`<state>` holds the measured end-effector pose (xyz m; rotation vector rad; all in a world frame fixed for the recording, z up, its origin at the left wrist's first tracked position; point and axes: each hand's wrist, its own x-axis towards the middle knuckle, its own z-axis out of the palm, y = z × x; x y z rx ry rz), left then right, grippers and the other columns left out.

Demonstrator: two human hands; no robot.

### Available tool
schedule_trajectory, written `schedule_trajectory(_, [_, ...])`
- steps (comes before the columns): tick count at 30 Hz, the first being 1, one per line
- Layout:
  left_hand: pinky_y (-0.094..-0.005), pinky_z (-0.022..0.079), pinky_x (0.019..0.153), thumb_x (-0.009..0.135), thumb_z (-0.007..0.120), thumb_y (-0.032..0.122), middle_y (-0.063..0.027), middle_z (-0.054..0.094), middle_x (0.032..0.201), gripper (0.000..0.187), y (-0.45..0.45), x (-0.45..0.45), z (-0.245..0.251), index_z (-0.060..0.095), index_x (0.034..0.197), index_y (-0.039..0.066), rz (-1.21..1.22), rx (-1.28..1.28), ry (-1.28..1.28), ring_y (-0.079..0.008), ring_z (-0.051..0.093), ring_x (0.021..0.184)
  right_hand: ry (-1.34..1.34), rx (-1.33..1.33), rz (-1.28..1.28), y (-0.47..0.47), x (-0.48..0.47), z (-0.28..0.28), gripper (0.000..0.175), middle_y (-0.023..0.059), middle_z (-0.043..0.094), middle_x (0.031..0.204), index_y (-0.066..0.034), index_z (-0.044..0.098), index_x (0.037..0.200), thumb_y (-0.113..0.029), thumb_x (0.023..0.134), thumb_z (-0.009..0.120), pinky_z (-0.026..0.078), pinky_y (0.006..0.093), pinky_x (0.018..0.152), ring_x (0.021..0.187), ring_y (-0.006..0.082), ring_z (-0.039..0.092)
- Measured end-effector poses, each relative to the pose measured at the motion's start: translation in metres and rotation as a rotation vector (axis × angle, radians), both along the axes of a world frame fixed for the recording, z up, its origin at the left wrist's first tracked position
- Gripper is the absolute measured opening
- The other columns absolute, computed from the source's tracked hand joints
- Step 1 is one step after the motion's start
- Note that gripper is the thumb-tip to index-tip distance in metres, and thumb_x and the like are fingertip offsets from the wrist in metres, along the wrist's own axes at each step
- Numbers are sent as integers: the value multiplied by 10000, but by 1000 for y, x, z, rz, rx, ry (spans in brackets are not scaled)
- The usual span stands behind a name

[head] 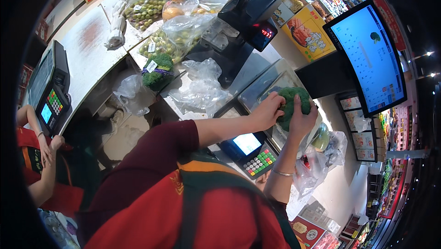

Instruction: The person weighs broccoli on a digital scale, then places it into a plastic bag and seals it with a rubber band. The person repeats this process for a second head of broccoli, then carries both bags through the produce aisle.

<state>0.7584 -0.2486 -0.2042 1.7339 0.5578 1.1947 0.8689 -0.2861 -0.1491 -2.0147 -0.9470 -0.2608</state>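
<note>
Both of my hands are on a head of broccoli (pixel 290 92) over the glass-like pan of a weighing scale (pixel 280 73). My left hand (pixel 264 111) grips its near left side with bent fingers. From the right, my right hand (pixel 302 120) wraps it, thumb and fingers spread on the crown. Below my left forearm are the scale's lit screen (pixel 246 143) and its coloured keypad (pixel 260 162). A second broccoli (pixel 159 76), with a purple band and a white label, sits at the counter's edge to the left.
Crumpled clear plastic bags (pixel 203 92) lie left of the scale. Bagged green fruit (pixel 146 11) stands farther back. A monitor (pixel 368 59) rises at right, near a bagged green round item (pixel 321 137). At far left, a co-worker's hands (pixel 44 150) rest near another scale (pixel 51 87).
</note>
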Motion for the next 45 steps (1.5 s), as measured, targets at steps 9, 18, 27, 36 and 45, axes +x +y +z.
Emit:
schedule_trajectory(9, [-343,441,610,696,684,-30,-129,481,829,295,2,0,4,560,962,4,17,-15,46,-278,538,705,-40,-55,-33,0,1,-1,619,197,565,1100,3,597,1062,-481,697,726,448,404,867,1017,347,562])
schedule_trajectory(18, [-327,476,577,700,693,-20,-123,504,793,215,17,-1,4,562,869,-30,-27,-167,99,-222,556,661,-106,-158,-21,9,-3,4,618,204,538,1199,-54,612,1071,-526,683,713,447,418,892,1081,357,542])
schedule_trajectory(27, [-257,525,602,779,647,-23,-62,523,768,105,30,-4,5,558,834,-23,-242,-461,77,-127,562,649,-126,-197,-3,12,-5,11,593,185,549,1179,-74,616,1071,-520,691,707,446,430,883,1073,355,543])
schedule_trajectory(36, [-326,572,698,847,589,28,-59,541,780,87,18,-53,3,556,921,-2,-358,-1074,-326,-140,578,685,-76,-205,109,1,12,16,644,193,567,1123,-48,601,1117,-520,691,708,430,397,901,1055,350,550])
schedule_trajectory(45, [-340,480,656,722,575,-44,-80,555,835,156,-65,-55,46,588,841,56,-321,268,15,-234,571,765,1038,339,174,-134,-71,20,387,36,636,836,-20,628,981,-339,978,409,470,254,620,713,117,582])
